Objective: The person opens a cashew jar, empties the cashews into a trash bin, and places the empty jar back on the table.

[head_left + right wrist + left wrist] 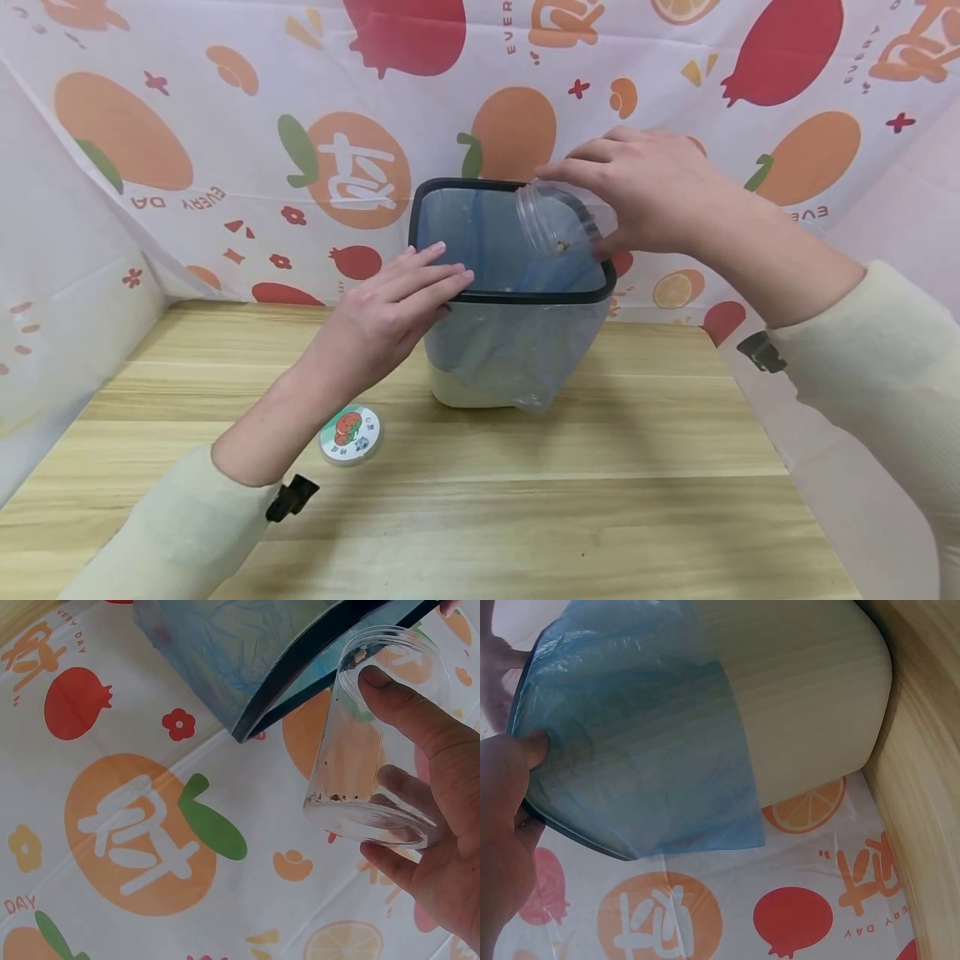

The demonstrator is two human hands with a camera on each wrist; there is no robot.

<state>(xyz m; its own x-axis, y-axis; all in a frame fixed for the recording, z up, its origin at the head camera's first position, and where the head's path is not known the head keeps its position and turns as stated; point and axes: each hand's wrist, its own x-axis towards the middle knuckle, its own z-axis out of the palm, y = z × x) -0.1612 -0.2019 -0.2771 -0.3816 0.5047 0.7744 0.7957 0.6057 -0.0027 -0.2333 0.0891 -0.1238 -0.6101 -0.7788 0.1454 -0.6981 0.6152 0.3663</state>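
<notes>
A cream trash bin (465,392) with a dark rim stands at the back of the table, lined with a translucent blue plastic bag (517,346) folded over its outside. My left hand (378,312) holds the bin's near left rim; in the left wrist view its thumb (535,748) presses the outer side. Over the right part of the opening, my right hand (652,192) grips a clear plastic jar (349,754), tilted with its mouth toward the bin. Small dark crumbs (335,798) cling inside the jar.
A round lid (350,434) with a fruit picture lies on the wooden table (525,517), near my left forearm. Behind the bin hangs a white cloth (262,150) with fruit prints, close to the table's back edge.
</notes>
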